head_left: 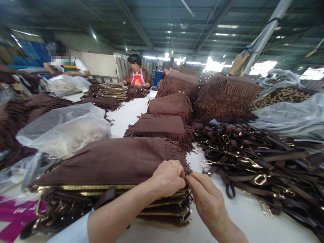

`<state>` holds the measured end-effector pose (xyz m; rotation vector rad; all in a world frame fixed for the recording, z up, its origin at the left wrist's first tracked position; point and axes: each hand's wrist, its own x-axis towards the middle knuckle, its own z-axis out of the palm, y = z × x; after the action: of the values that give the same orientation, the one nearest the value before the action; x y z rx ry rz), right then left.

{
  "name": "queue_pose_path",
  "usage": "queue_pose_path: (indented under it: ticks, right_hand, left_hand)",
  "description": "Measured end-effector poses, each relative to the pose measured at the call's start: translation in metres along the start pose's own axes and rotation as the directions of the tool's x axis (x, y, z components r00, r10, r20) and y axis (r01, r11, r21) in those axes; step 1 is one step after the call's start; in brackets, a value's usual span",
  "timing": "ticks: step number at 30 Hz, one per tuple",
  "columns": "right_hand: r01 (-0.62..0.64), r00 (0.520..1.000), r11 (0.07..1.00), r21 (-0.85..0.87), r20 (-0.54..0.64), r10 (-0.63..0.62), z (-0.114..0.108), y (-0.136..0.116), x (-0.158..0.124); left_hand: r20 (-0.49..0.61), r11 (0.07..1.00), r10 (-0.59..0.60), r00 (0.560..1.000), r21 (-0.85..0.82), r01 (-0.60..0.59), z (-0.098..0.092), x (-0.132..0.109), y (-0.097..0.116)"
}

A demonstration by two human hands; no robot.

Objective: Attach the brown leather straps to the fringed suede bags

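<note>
A brown fringed bag [121,162] with a gold zipper along its near edge lies on top of a stack of similar bags [167,212]. My left hand [168,177] reaches across the bag, its fingers curled closed at the right corner, by the zipper's end. Meeting it there, my right hand [206,192] pinches the same corner between thumb and fingertips. Whatever small part sits between the fingertips is hidden. A dark strap [107,197] hangs over the front of the stack.
Dark straps with gold clasps [253,162] are heaped on the right. Beyond my stack are more fringed bags [162,126] and taller piles [227,94]. Clear plastic wrapping [68,125] lies to the left. Across the white table [124,118], a person in a red apron [138,78] works.
</note>
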<state>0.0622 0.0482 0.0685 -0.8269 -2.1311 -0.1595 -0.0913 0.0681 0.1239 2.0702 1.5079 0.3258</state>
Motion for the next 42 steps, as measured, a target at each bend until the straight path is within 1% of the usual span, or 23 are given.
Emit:
queue_pose_path:
  ticks: [4,6,12,16,19,21,23,25,27,30,32,35,39,40,42]
  right_hand:
    - [0.007,1.0,0.997,0.074,0.027,-0.009,-0.004,0.003,0.006]
    - [0.022,0.999,0.997,0.079,0.045,-0.026,-0.006,0.005,0.006]
    - [0.206,0.977,0.977,-0.048,0.063,-0.203,-0.001,0.011,0.001]
    - [0.208,0.975,0.973,-0.105,0.105,-0.197,0.003,0.01,-0.002]
    - [0.147,0.987,0.984,-0.1,0.083,-0.139,0.006,0.008,-0.003]
    - [0.067,0.997,0.993,-0.096,0.053,-0.062,0.009,0.007,-0.004]
    - [-0.026,1.0,0.996,-0.09,-0.003,0.026,0.011,0.008,-0.005]
    - [-0.121,0.99,0.99,-0.07,-0.082,0.116,0.011,0.01,-0.006]
    - [-0.205,0.972,0.979,-0.019,-0.119,0.201,0.009,0.01,-0.007]
    - [-0.302,0.948,0.949,0.094,-0.075,0.309,0.004,0.005,-0.009]
    - [-0.355,0.931,0.925,0.135,-0.034,0.363,0.003,-0.003,-0.011]
    - [-0.422,0.905,0.898,0.122,0.006,0.425,0.003,-0.014,-0.013]
    - [-0.456,0.888,0.88,0.133,0.001,0.46,0.004,-0.021,-0.013]
    - [-0.478,0.876,0.866,0.147,0.008,0.483,0.003,-0.021,-0.013]
    - [-0.551,0.832,0.813,0.188,0.052,0.552,0.001,-0.02,-0.011]
  left_hand:
    - [0.017,1.0,-0.009,1.0,0.02,0.009,-0.001,0.0,0.0]
    - [0.024,1.0,-0.012,1.0,0.024,0.012,-0.001,0.0,0.0]
    - [0.03,0.999,-0.01,0.999,0.037,0.009,-0.001,0.0,0.002]
    - [0.023,0.999,-0.009,1.0,0.039,0.008,-0.001,-0.001,0.002]
    - [0.014,1.0,0.001,1.0,0.031,-0.001,-0.001,-0.001,0.002]
    - [0.006,1.0,0.01,1.0,0.022,-0.01,-0.001,-0.001,0.002]
    - [0.004,1.0,0.014,1.0,0.012,-0.014,-0.002,-0.001,0.002]
    - [0.009,1.0,0.006,1.0,0.002,-0.006,-0.002,-0.001,0.003]
    - [0.012,1.0,-0.002,1.0,-0.007,0.002,-0.002,-0.001,0.003]
    - [0.003,1.0,0.006,1.0,-0.022,-0.006,-0.002,-0.001,0.002]
    - [-0.016,0.999,0.026,1.0,-0.031,-0.026,0.0,-0.002,0.0]
    - [-0.075,0.998,0.053,0.996,-0.041,-0.056,0.004,-0.003,-0.003]
    - [-0.164,0.996,0.081,0.983,-0.033,-0.088,0.01,-0.007,-0.004]
    - [-0.177,0.995,0.089,0.98,-0.028,-0.095,0.01,-0.008,-0.004]
    - [-0.187,0.994,0.1,0.977,-0.017,-0.105,0.011,-0.009,-0.004]
